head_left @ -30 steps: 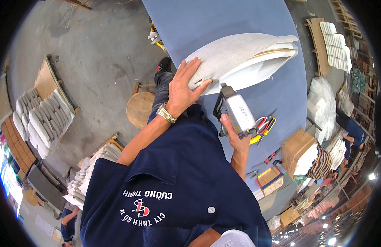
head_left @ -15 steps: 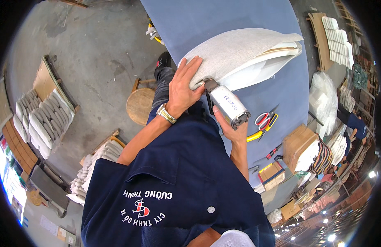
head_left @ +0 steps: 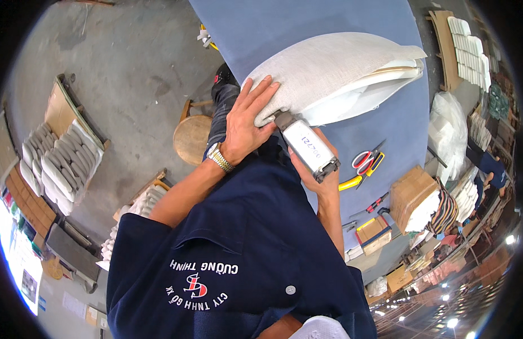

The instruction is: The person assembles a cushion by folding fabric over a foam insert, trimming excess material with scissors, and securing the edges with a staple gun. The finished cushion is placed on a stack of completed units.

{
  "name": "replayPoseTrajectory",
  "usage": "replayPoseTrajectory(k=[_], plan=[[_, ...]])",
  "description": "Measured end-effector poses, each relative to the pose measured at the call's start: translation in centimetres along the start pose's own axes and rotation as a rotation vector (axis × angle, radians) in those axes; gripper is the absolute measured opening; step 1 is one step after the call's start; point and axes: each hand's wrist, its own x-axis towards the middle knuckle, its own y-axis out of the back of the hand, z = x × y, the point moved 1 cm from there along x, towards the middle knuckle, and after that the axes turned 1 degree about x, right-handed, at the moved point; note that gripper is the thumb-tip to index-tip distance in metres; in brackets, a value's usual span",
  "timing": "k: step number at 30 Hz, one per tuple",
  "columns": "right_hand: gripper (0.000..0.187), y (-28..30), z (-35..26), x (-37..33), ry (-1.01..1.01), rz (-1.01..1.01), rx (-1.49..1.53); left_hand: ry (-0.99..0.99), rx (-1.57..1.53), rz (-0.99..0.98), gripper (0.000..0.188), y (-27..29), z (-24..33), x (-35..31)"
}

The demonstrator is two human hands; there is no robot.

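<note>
A curved seat panel [head_left: 329,65] with beige fabric outside and white lining inside stands tilted over the blue-grey table. My left hand [head_left: 251,116] lies on its left end, fingers stretched out over the fabric, thumb by the folded near edge. In my right hand [head_left: 323,169] is a staple gun [head_left: 308,146] with a pale body and dark ends. Its nose meets the fabric fold beside my left thumb. The body of the gun hides part of my right fingers. Red-handled scissors [head_left: 363,161] and a yellow-handled cutter [head_left: 374,165] lie to the right of the gun.
The blue-grey table [head_left: 380,17] runs away from me. At its near right are red-handled pliers [head_left: 377,202], a small box [head_left: 373,233] and a cardboard box [head_left: 411,195]. A round stool [head_left: 192,139] stands left. Stacked cushions [head_left: 58,164] lie farther left.
The panel's far end has shifted a little up and to the right. My left hand and the staple gun have moved slightly to the left, with the gun's nose still at the fold.
</note>
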Motion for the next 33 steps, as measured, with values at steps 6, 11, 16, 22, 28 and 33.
replayPoseTrajectory(k=[6, 11, 16, 22, 28, 33], plan=[[0.035, -0.3, 0.2, 0.4, 0.035, -0.010, -0.022, -0.008, -0.025, -0.039, 0.089, 0.4, -0.2, 0.2], [0.031, -0.9, -0.5, 0.7, 0.096, 0.026, -0.078, -0.002, -0.046, -0.043, 0.095, 0.5, -0.2, 0.4], [0.036, -1.4, -0.7, 0.1, 0.044, 0.021, -0.092, -0.006, -0.053, -0.040, 0.099, 0.4, -0.3, 0.3], [0.035, -1.6, 0.0, 0.4, 0.084, 0.045, -0.066, -0.011, -0.022, -0.043, 0.095, 0.6, -0.4, 0.5], [0.027, -1.6, -0.8, 1.4, 0.222, 0.140, 0.009, -0.047, 0.011, -0.077, 0.086, 1.9, -0.3, 2.2], [0.038, -0.8, 1.3, -2.4, 0.026, 0.213, 0.133, 0.009, 0.032, -0.129, 0.078, 2.7, 1.0, 3.0]])
